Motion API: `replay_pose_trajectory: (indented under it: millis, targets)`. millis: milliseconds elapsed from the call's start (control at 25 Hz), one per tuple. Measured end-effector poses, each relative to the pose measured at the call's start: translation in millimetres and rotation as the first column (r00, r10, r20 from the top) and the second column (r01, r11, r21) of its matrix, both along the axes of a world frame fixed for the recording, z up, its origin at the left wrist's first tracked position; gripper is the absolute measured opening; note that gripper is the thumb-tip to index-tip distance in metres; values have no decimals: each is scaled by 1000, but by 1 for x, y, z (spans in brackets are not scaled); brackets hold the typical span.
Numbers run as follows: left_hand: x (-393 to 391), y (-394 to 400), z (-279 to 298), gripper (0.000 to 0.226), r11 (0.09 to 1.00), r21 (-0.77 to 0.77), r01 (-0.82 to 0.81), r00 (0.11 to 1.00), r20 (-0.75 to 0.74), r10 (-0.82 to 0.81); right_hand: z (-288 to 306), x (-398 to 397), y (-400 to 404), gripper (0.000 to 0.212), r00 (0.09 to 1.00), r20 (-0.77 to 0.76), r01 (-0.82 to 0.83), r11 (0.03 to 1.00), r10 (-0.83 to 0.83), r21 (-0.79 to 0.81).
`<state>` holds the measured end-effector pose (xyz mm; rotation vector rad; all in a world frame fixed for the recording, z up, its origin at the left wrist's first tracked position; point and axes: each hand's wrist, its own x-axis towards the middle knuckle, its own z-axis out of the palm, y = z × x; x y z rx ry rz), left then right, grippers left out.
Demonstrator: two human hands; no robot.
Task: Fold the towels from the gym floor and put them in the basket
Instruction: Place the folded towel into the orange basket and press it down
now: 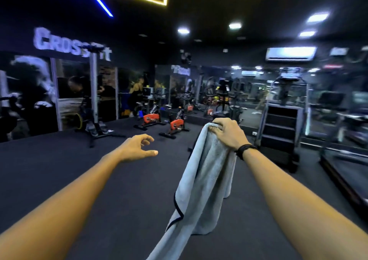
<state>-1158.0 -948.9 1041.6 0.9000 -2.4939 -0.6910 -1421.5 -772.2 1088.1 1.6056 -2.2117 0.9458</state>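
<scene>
Grey terry cloth is hanging from your right hand (pixel 229 135), whose grip is curling over the bunched top edge of the towel (pixel 201 182) with fingers folded round the fabric and the knuckles facing up. That towel is draping straight down between your two outstretched arms, nearer the right one, and its dark-trimmed edge is running along its left side before the lower end is passing out of view at the near bottom of the scene. A black band (pixel 246 150) is sitting on your right wrist, just beside the towel's upper folds. Your left hand (pixel 139 147) is reaching forward well apart from the towel, its grip loose and half spread, thumb and fingers bending slightly with nothing between them. Both arms are stretching out over the dark gym floor (pixel 59 164), which is spreading wide to the left and far side. Two orange-bodied exercise bikes (pixel 176 126) are standing on the far part of that floor, beyond your hands, and another dark bike is standing farther left. A stepped climbing machine (pixel 280 120) is rising on the far right, with the edge of a treadmill (pixel 346 172) lying near it on the right. White lettering (pixel 71 44) is showing on the far left wall, and blue and yellow light strips are glowing across the ceiling.
</scene>
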Motion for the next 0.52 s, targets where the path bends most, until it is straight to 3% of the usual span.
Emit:
replay_pose_trajectory:
  millis: [80,240,400,520]
  targets:
    - [-28,33,-4,54,997,18,81,997,-15,-81,-2,-10,52,25,999,14,33,999,-33,5]
    - [-93,106,-2,51,953,46,300,954,-27,-299,-1,-29,164,11,979,30,202,979,-203,20]
    - [-157,178,14,49,848,10,531,847,-52,-529,11,-25,270,16,914,-6,406,913,-406,38]
    - [-195,250,27,45,721,-18,693,718,-80,-692,15,-2,356,14,816,-11,578,814,-578,52]
